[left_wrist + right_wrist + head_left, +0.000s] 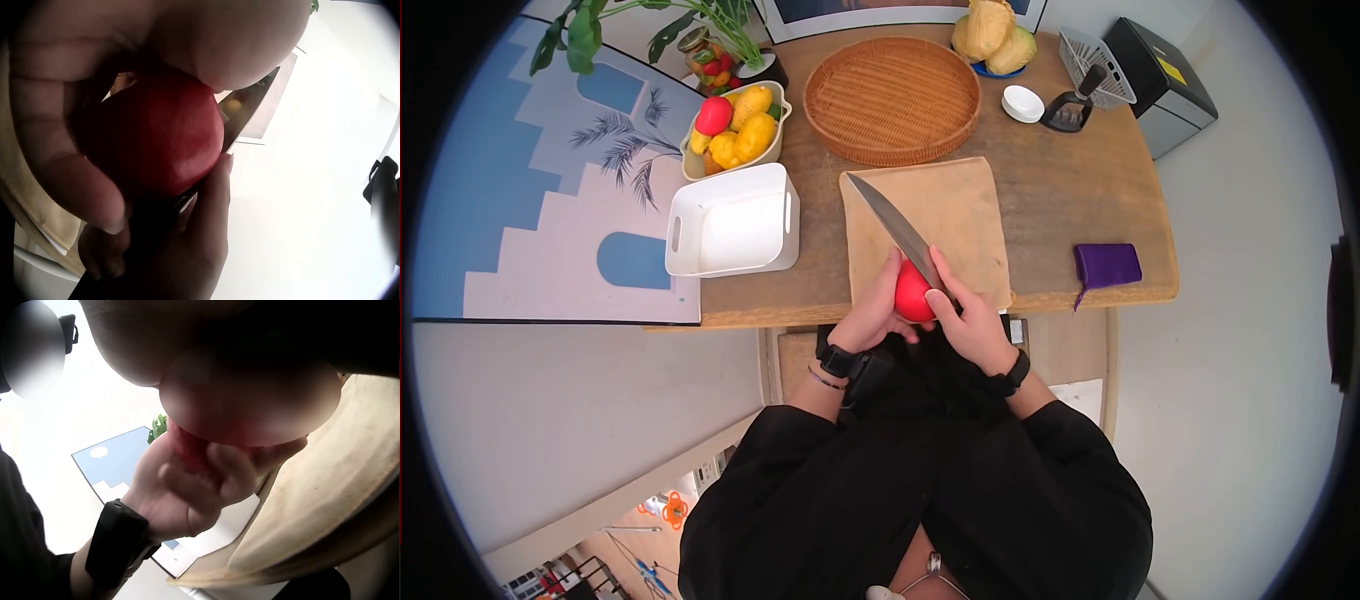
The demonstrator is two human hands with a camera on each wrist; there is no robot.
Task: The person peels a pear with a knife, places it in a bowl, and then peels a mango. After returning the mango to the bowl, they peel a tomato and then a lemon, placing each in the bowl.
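Just over the front edge of the tan cloth-like mat (pixel 930 200), the left hand (pixel 874 310) grips a round red fruit or vegetable (pixel 913 293). Its fingers curl round the red piece (pixel 169 137) in the left wrist view. The right hand (pixel 970 325) holds a large knife (pixel 892 217), index finger along the blade and thumb near the red piece. The blade lies against or very close to the red surface, its tip pointing away to the upper left. The knife's handle is mostly hidden in the right hand. The right wrist view shows the left hand (pixel 194 487) beneath the red piece.
Left of the mat stand a white bin (pixel 735 232) and a basket of yellow and red produce (pixel 692 165). Behind are a round woven tray (pixel 890 100) and pale squash-like produce (pixel 990 38). A white bowl (pixel 1023 104) and a purple pouch (pixel 1108 265) lie right.
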